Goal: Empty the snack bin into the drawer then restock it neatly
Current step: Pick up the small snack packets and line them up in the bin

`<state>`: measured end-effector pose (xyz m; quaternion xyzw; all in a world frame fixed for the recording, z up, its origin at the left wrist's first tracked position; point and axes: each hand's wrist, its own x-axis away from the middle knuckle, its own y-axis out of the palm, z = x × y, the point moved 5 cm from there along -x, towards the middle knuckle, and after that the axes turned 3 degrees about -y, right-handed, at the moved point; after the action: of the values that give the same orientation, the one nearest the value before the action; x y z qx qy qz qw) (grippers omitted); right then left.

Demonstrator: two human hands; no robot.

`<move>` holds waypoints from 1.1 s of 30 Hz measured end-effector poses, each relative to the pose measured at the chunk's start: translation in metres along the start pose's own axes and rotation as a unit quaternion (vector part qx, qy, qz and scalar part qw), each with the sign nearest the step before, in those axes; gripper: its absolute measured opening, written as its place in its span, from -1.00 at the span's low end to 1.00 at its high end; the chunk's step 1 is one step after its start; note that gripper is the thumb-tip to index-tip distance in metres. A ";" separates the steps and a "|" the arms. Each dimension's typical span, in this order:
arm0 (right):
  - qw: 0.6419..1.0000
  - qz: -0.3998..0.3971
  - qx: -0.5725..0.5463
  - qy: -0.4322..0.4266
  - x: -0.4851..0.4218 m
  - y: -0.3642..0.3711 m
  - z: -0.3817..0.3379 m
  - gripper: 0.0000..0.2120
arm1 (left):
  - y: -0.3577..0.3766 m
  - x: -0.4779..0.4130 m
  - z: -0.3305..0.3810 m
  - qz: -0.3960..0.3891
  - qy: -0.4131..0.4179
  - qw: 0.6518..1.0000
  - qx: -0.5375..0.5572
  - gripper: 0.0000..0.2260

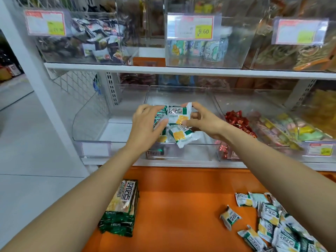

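Observation:
A clear plastic snack bin stands on the lower shelf, straight ahead. Over its front part my left hand and my right hand together grip a bunch of small white-and-green snack packets. One packet hangs lower, over the bin's front edge. Below the shelf the orange drawer lies open. Several loose packets of the same kind are scattered at its right. A stack of larger green bags lies at its left.
An empty clear bin stands left of the snack bin, and a bin of red-wrapped sweets and pastel packets stands right of it. The upper shelf carries further full bins with price tags. Grey floor lies at the left.

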<state>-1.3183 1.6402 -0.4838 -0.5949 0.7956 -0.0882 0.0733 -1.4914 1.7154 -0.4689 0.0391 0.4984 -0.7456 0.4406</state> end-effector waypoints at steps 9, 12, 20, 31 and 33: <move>0.999 -0.040 -0.004 0.012 0.005 0.003 0.008 -0.61 | 0.020 -0.010 -0.002 -0.018 -0.144 0.987 0.073 -0.75; 1.000 -0.025 0.000 0.019 0.008 -0.013 0.011 -0.69 | 0.016 -0.011 -0.009 0.006 -0.173 0.978 0.119 -0.81; 0.995 0.010 -0.038 -0.089 0.012 -0.027 -0.034 -0.78 | 0.013 -0.012 0.000 -0.050 -0.185 0.963 0.189 -0.77; 0.985 -0.007 0.121 -0.124 0.019 -0.002 -0.068 -0.75 | 0.017 0.002 0.023 -0.201 -0.208 0.870 0.400 -0.63; 0.984 -0.006 0.122 -0.130 0.020 0.002 -0.069 -0.71 | 0.017 0.001 0.021 -0.182 -0.191 0.892 0.366 -0.65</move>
<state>-1.3415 1.6249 -0.4169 -0.5926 0.7591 -0.1068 0.2474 -1.4719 1.6960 -0.4710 -0.0370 0.0949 -0.9355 0.3384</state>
